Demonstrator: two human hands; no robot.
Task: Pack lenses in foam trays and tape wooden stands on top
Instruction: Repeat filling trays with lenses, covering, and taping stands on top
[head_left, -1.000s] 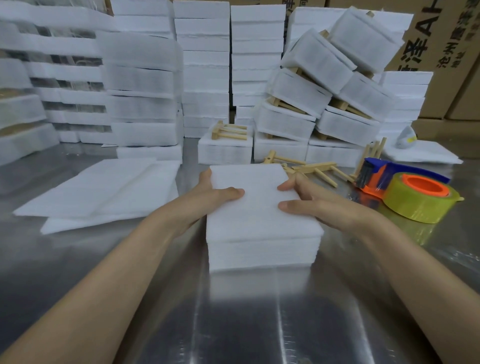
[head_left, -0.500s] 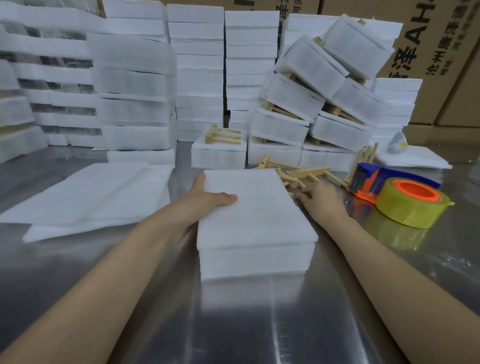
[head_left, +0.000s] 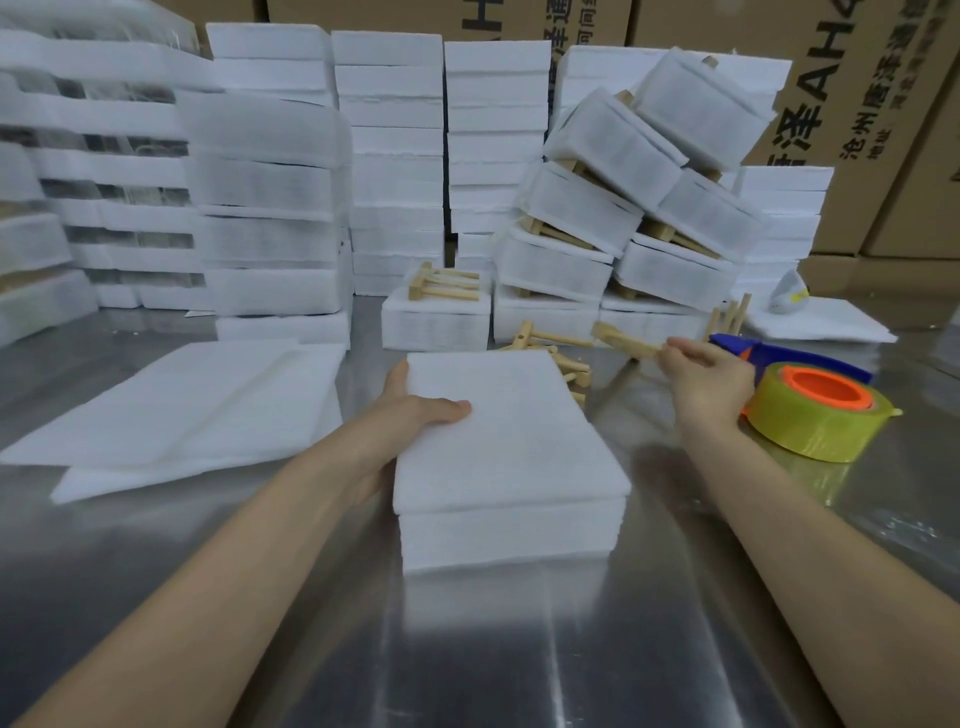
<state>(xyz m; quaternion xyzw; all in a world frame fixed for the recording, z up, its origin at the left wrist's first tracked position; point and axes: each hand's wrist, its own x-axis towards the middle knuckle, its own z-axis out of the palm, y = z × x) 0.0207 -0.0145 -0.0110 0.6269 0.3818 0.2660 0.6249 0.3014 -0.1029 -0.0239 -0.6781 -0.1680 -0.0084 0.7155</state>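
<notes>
Foam tray (head_left: 509, 447) is sitting mid-frame on the counter (head_left: 467, 649), the left hand (head_left: 410, 415) gripping its left edge to steady it while the right hand (head_left: 706, 374) is pinching a wooden stand (head_left: 626, 340) right of centre, which should probably be going down flat and centred on top before taping.

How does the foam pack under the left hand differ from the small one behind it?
The near foam pack has a bare top; the far foam pack carries a wooden stand. The left hand holds the near one; nothing touches the far one. Both are white and lie flat.
</notes>
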